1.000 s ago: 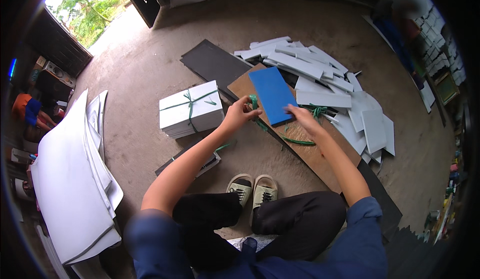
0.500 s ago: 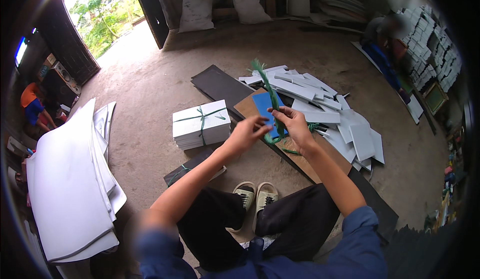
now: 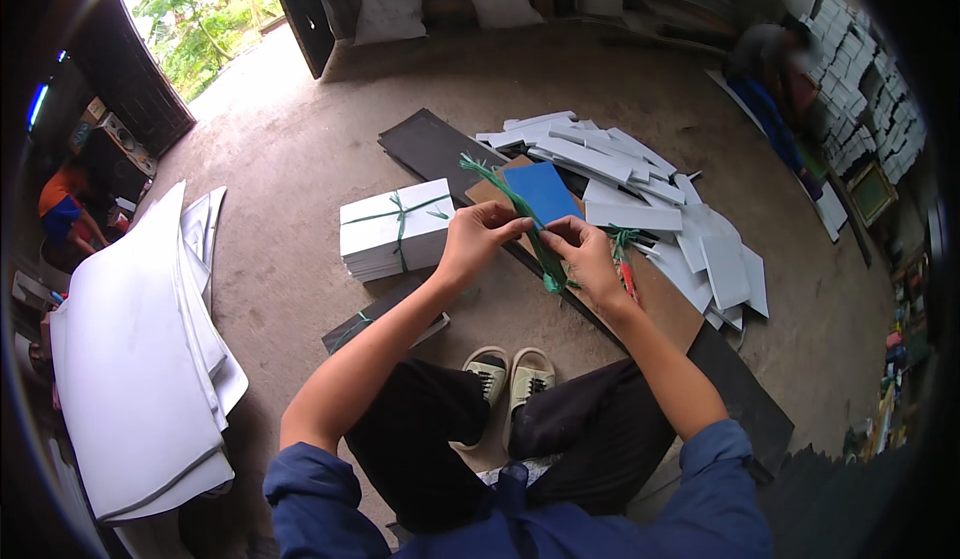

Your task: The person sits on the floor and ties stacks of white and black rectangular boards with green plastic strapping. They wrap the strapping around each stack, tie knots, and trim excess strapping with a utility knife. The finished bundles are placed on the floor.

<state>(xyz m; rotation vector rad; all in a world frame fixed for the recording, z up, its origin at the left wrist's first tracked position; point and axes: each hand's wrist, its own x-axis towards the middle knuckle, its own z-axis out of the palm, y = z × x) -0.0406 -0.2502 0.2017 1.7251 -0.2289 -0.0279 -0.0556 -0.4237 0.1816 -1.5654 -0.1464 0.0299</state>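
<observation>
A bunch of green twine point(image 3: 546, 262) hangs in front of me, its frayed end reaching up to the left. My left hand point(image 3: 478, 246) pinches it between thumb and fingertips. Close beside, my right hand point(image 3: 590, 264) grips the same bunch, thumb and fingers closed. Behind the hands, a blue rectangular sheet point(image 3: 545, 192) lies on a brown board point(image 3: 662, 299). More green twine point(image 3: 622, 238) and a red-handled tool point(image 3: 628, 277) rest on that board, partly hidden by my right hand and forearm. Left of my hands sits a stack of white boards point(image 3: 392, 240) tied crosswise with green twine.
White offcuts point(image 3: 725, 271) are heaped at the right. A dark tied bundle point(image 3: 362, 331) lies near my left forearm. Large white sheets point(image 3: 130, 359) are piled at the left. One person point(image 3: 770, 89) works at far right, another point(image 3: 62, 209) at far left.
My left hand has come in from beside the twine and now pinches it. The twine's upper end has swung left and lower. The red-handled tool has come into sight.
</observation>
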